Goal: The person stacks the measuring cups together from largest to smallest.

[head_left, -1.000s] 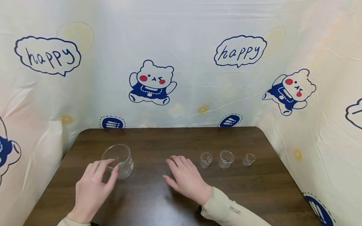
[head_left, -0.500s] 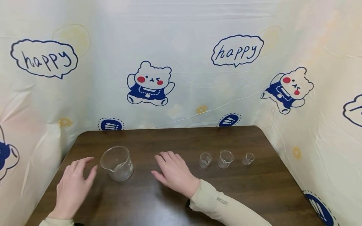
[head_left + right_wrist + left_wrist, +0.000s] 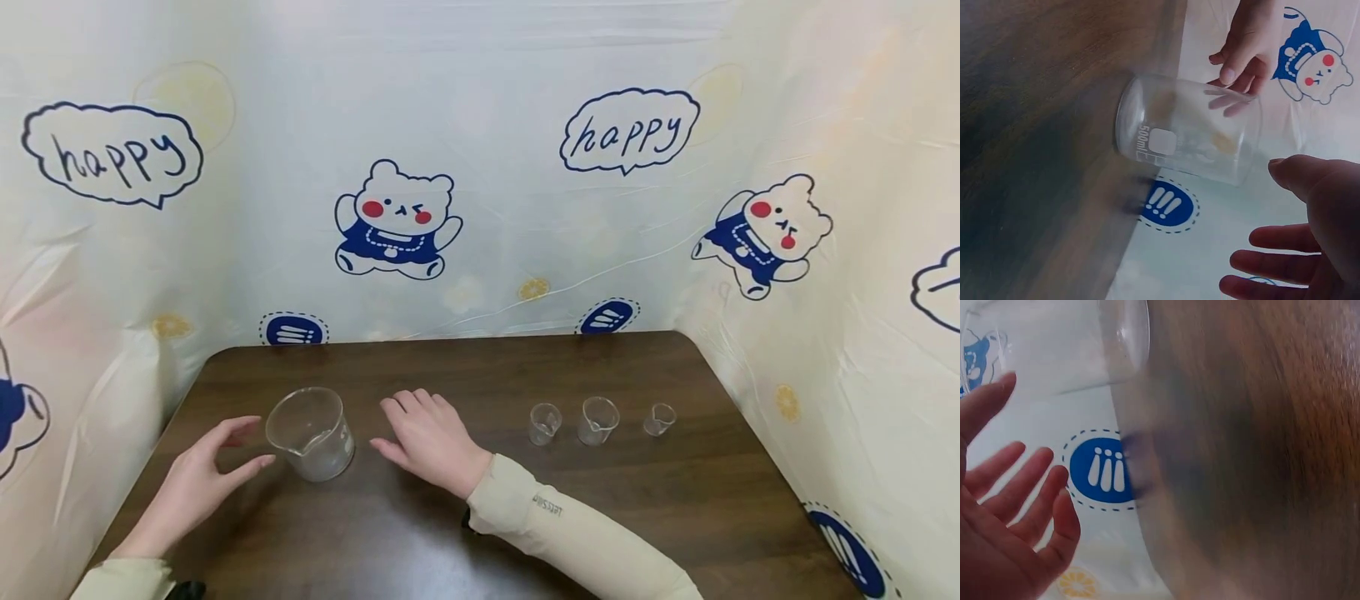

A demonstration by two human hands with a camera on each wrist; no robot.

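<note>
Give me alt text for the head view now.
A large glass beaker stands on a brown table between a person's left hand and right hand, neither gripping it. Three smaller beakers stand farther right, before a cartoon-printed backdrop.

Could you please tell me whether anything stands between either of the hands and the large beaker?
Nothing visible does: the left hand and right hand flank the large beaker; the three small beakers stand to the right, outside both gaps.

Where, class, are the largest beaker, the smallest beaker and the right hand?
Largest beaker (image 3: 319, 452), head view: on its wall.
Smallest beaker (image 3: 658, 423), head view: on its wall.
Right hand (image 3: 432, 442), head view: on its back.
</note>
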